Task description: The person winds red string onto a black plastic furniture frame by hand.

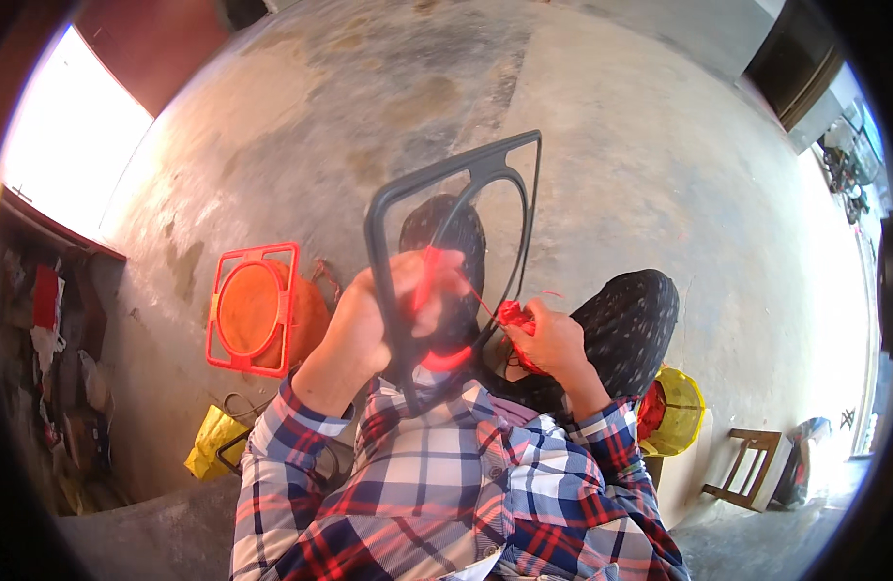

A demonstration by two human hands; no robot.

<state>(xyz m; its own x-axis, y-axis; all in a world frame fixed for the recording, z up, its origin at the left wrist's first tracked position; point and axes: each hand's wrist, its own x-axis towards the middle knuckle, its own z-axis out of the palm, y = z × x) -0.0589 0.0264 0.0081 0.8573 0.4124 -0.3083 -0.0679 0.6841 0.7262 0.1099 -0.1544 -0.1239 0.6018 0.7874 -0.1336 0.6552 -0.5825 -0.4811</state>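
A black rectangular frame with an inner ring [453,177] stands tilted in front of my chest. My left hand [393,300] is closed at the frame's near left side, its fingers blurred around a red strip [427,276]. Red wrapping [446,360] covers the lower part of the ring. In my right hand [553,341], closed beside the frame's right side, is a bunched red cord [517,318]. A thin red strand runs from this bunch toward my left hand, across the ring's opening.
At left, a red frame with a ring [294,300] leans on a round orange object [253,308]. A yellow bag [214,441] lies nearer. On the right are a yellow container [686,412] holding red material and a small wooden frame [751,470]. Cluttered shelves [83,310] line the left.
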